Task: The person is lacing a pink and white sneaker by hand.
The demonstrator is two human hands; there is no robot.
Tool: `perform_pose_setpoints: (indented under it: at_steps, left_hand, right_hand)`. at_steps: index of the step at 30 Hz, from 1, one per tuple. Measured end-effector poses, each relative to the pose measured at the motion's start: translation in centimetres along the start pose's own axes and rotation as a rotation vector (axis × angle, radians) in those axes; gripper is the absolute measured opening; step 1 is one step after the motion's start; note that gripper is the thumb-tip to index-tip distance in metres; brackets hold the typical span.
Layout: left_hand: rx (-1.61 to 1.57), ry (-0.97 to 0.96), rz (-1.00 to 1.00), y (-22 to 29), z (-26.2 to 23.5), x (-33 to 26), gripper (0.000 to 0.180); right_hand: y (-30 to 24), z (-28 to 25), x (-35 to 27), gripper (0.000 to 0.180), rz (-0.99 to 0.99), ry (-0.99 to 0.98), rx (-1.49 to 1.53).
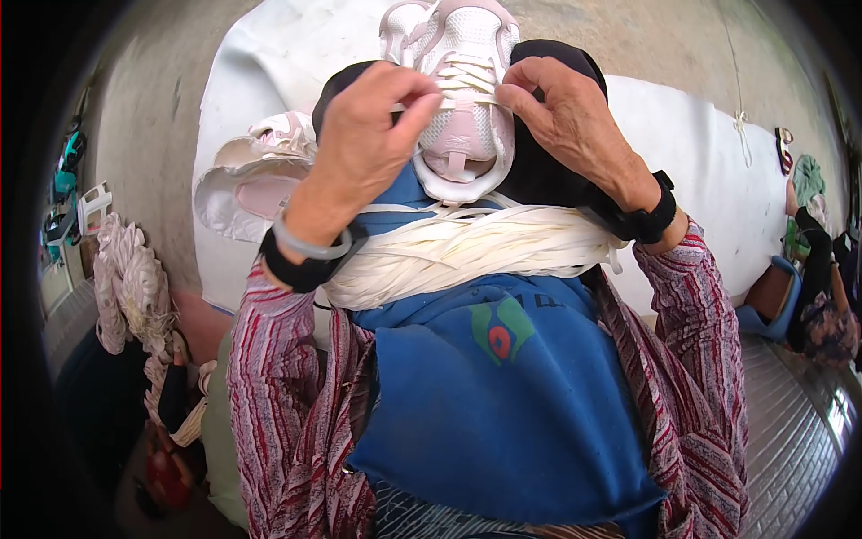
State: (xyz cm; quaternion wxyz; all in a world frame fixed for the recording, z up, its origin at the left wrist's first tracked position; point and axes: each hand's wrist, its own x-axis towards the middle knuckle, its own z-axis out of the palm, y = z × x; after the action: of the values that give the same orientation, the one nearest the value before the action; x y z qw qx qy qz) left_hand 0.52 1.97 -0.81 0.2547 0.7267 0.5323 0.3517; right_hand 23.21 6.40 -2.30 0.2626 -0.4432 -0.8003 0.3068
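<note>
Your blue apron (503, 404) fills the near foreground, a thick bundle of cream laces (467, 251) lying across it from left to right; just beyond, to the left, a second pink-and-white shoe (260, 184) rests on a white sheet (687, 135). Farther on, the shoe (456, 135) you are working on sits between your knees, heel near and toe far, its tongue standing at the near end of the crossed rows. At its left edge your left hand (373, 112) curls, thumb and forefinger closed about a lace (395, 107); at the right, your right hand (552, 99) pinches it between thumb and forefinger. Lacing looks to be in hand, near the top rows; the next move likely calls for drawing both sides evenly, keeping the lace flat and the tongue centred.
</note>
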Motion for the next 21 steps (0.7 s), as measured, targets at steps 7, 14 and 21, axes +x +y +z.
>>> perform_pose_setpoints:
  at_steps: [7, 14, 21]
  left_hand:
    - [0.098, -0.064, -0.034, 0.2, 0.9, 0.7, 0.011]
    - [0.381, -0.199, 0.015, 1.8, 0.7, 2.2, 0.008]
    - [0.315, -0.318, -0.026, 1.1, 0.7, 2.8, 0.012]
  right_hand:
    - [-0.1, -0.1, -0.2, 0.03, 0.116, -0.057, 0.154]
    - [0.1, -0.8, -0.2, 0.031, 0.197, -0.109, 0.235]
    - [0.2, -1.0, -0.2, 0.024, 0.294, -0.272, 0.287]
